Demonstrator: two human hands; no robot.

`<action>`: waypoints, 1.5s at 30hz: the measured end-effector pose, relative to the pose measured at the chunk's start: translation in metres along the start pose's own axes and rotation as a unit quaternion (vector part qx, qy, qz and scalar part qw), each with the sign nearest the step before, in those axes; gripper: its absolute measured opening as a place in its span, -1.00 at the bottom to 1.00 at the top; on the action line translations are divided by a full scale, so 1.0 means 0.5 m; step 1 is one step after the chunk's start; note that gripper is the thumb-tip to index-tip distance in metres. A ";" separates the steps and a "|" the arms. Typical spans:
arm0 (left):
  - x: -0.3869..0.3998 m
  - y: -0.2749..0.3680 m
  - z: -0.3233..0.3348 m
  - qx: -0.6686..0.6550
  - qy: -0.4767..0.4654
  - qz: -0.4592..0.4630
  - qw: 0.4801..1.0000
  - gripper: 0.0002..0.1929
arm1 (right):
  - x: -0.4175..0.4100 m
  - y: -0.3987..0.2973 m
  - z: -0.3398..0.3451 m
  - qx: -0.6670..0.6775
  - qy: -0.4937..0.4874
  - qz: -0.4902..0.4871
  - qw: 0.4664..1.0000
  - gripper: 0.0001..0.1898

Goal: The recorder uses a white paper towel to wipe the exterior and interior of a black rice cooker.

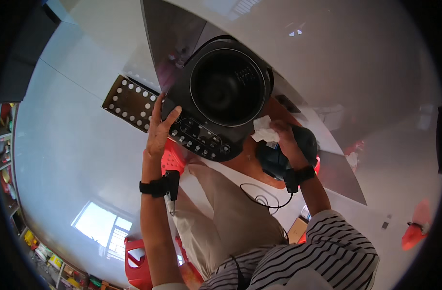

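Observation:
A black rice cooker (206,136) stands before me, its round dark inner pot (224,88) uncovered and showing level marks inside. Buttons and dials line its curved front panel. My left hand (158,132) grips the cooker's left edge, with the thumb on top of the panel and the fingers along the side. In my right hand (284,136) is a crumpled white tissue (265,129), just off the cooker's right front corner. A dark green object (306,141) lies under that hand; I cannot tell what it is.
An orange-brown wooden surface (250,156) lies beneath the cooker. To the left is a brown box (132,103) with white round spots. A red perforated plastic item (172,157) and a red plastic chair (137,262) are near my legs. A black cable (266,206) hangs from my right wrist.

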State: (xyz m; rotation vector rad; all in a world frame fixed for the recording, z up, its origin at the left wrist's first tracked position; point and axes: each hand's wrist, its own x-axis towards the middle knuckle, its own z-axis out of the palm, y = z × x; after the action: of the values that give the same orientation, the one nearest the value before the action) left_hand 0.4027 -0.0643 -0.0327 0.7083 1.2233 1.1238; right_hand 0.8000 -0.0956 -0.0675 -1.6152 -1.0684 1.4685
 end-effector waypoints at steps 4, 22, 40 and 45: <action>0.023 -0.030 0.012 0.095 0.079 0.076 0.989 -0.34 | 0.034 -0.049 0.051 0.086 -0.006 0.049 0.995 -0.67; 0.022 -0.057 0.024 0.060 0.162 0.072 0.982 -0.41 | 0.148 -0.119 0.105 0.009 0.016 0.062 0.998 -0.22; -0.080 -0.069 -0.011 0.099 0.187 0.033 0.977 -0.43 | 0.072 -0.099 0.142 -0.093 0.026 0.021 0.995 -0.38; -0.072 -0.081 -0.004 0.084 0.189 0.060 0.977 -0.41 | 0.083 -0.091 0.078 -0.186 0.010 0.030 0.982 -0.52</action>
State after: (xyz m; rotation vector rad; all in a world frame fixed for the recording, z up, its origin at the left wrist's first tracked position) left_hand 0.4137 -0.1115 -0.0571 0.7234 1.6302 1.3051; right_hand 0.7565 -0.0403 -0.0484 -1.9283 -1.3547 1.3419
